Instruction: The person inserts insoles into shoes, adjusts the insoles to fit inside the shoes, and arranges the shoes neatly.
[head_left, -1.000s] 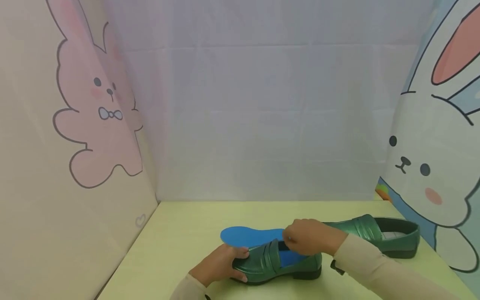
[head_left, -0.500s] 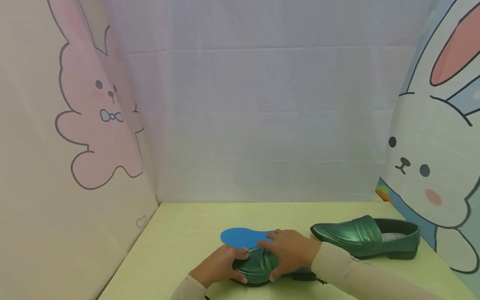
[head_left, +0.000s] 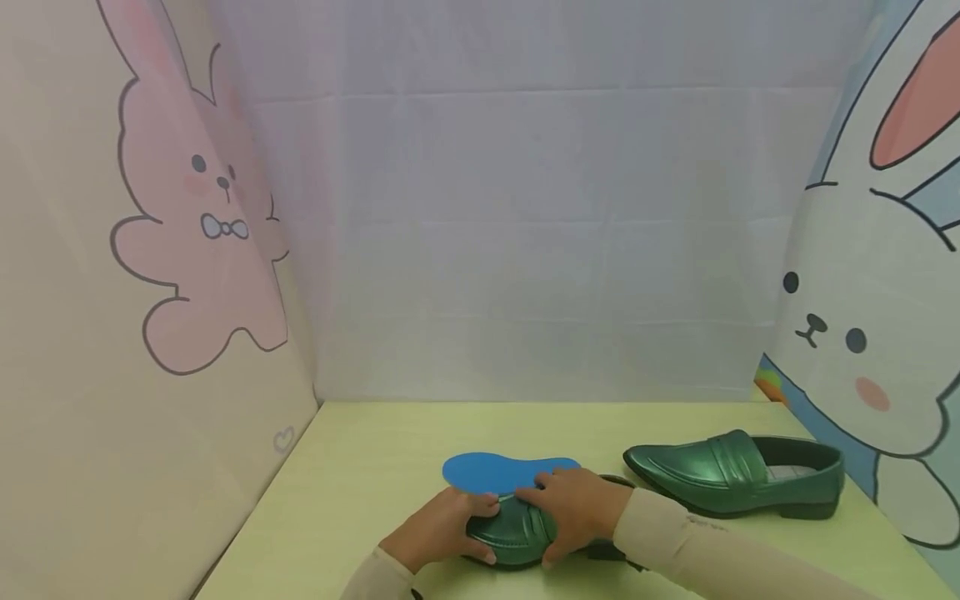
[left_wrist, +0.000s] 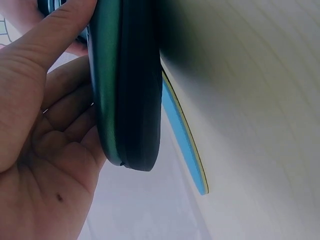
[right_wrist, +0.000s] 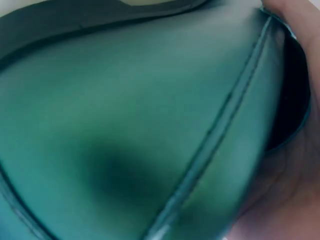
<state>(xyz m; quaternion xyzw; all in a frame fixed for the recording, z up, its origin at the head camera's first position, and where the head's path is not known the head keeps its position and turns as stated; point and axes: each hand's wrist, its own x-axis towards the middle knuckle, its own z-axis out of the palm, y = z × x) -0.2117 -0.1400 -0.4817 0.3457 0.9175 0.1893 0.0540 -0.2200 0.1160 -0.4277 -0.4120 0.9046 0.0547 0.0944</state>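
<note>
A green loafer [head_left: 504, 535] stands near the front of the table, toe to the left. My left hand [head_left: 442, 527] grips its toe, thumb on the near side and fingers on the far side. Across the middle of the shoe, my right hand [head_left: 583, 510] holds it from above, covering most of its opening. In the right wrist view, the green heel side [right_wrist: 125, 90] fills the frame, and the palm [right_wrist: 295, 190] lies over the dark opening. A blue insole [head_left: 487, 473] lies flat just behind the loafer; the left wrist view shows its thin edge [left_wrist: 182, 135].
A second green loafer [head_left: 727, 477] rests at the right of the pale yellow table [head_left: 375, 442], with a light lining inside. Fabric walls printed with rabbits [head_left: 847, 358] enclose the table at both sides, and a plain white sheet [head_left: 547, 250] hangs behind.
My right hand has left the shoe's opening near the heel, where a blue lining showed, and moved left onto the shoe's middle. My left hand keeps its grip on the toe.
</note>
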